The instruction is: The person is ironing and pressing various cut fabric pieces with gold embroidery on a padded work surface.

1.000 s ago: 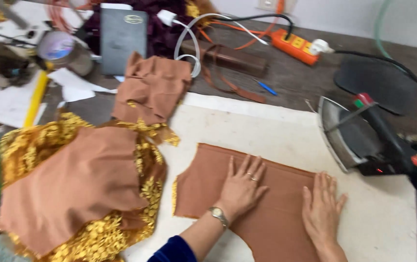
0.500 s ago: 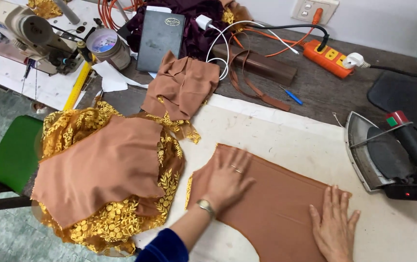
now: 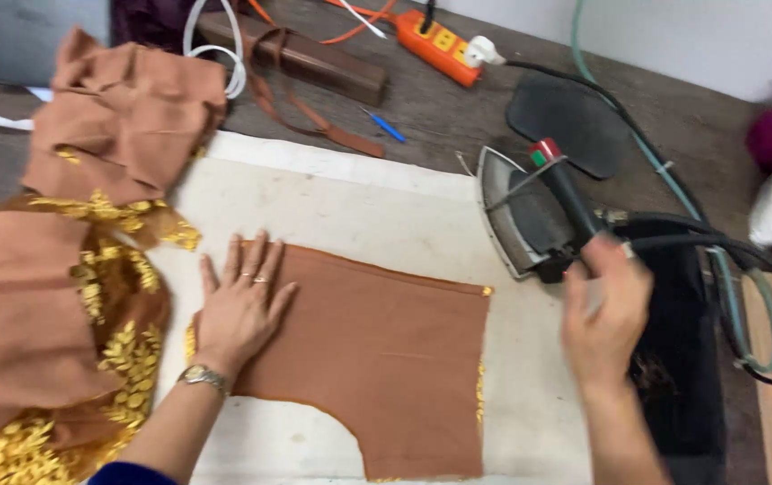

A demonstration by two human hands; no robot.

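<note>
On the white pressing pad [image 3: 359,207], close to me, lies the brown fabric piece [image 3: 386,359], flat and smooth, with a curved cut on its near edge and a little gold trim showing along its right side. My left hand [image 3: 240,301] rests open on the left end of this piece, fingers spread, palm down, holding it in place. To the left of the piece is a heap of brown cloth with gold lace [image 3: 53,305], partly over the pad's edge. To the right of the piece my right hand [image 3: 606,310] is closing around the black handle of the iron [image 3: 534,211], which stands tilted on its heel just beyond the piece's far right corner. I judge the spreading is done and the pressing not begun. Farther behind the pad are an orange power strip [image 3: 435,45] and a blue pen [image 3: 386,126].
</note>
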